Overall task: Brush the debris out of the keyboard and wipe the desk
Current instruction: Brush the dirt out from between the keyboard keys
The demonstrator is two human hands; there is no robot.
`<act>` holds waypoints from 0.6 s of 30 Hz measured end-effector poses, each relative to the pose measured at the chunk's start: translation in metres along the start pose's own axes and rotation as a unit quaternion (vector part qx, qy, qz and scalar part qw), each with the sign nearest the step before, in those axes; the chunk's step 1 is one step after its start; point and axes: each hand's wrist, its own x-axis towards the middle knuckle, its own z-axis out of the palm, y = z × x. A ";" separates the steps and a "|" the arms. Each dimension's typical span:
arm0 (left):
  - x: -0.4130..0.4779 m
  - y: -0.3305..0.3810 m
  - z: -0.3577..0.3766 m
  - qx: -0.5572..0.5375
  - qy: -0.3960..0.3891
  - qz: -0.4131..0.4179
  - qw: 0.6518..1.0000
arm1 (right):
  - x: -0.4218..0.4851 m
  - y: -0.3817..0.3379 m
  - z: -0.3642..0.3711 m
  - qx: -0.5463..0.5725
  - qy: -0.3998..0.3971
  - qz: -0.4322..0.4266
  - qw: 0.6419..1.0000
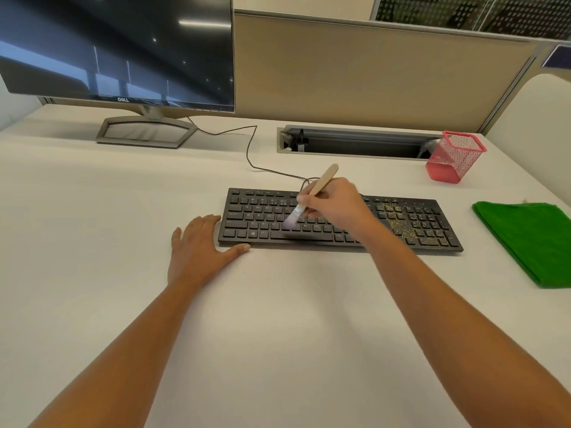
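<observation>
An office cubicle with a tan partition panel [370, 72] at the back closes in a pale tabletop [278, 319], where a dark monitor [117, 47] stands at the far left and a cable tray slot [355, 143] is cut in near the far edge. The black keyboard [253, 217] lies right of centre, its cord running off toward the monitor stand. The left hand [197, 245] lies flat with straight, relaxed fingers on the tabletop, touching the keyboard's left end and seemingly steadying it. The right hand [336, 205] grasps a wooden-handled brush [321, 183], its pale bristles blurred and resting on the letter keys in the middle of the board. A scatter of yellowish debris [398, 223] sits on the right part of the keyboard, around the arrow keys and number pad, while the left and middle keys look mostly clean. A folded green cloth [531, 239] waits on the tabletop just right of the keyboard, untouched, and a red mesh pen holder [454, 157] stands beyond it. By my reading the brushing step is in hand and only partly done, with the wiping not yet started. The next move calls for carrying the bristles rightward to the crumb-covered keys and flicking the grains off the board's edge onto the tabletop, keeping the left hand braced so the keyboard does not slide
</observation>
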 end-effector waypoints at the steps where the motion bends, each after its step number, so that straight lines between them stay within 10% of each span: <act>1: 0.000 0.000 0.000 -0.002 0.000 0.001 1.000 | 0.001 -0.002 -0.009 -0.033 -0.004 -0.007 0.999; 9: -0.001 0.001 -0.001 -0.006 0.001 0.002 1.000 | 0.001 -0.002 -0.039 -0.297 -0.054 -0.015 0.953; 18: -0.001 0.001 -0.001 -0.008 -0.001 0.002 1.000 | -0.003 0.006 0.001 -0.187 -0.049 -0.051 0.980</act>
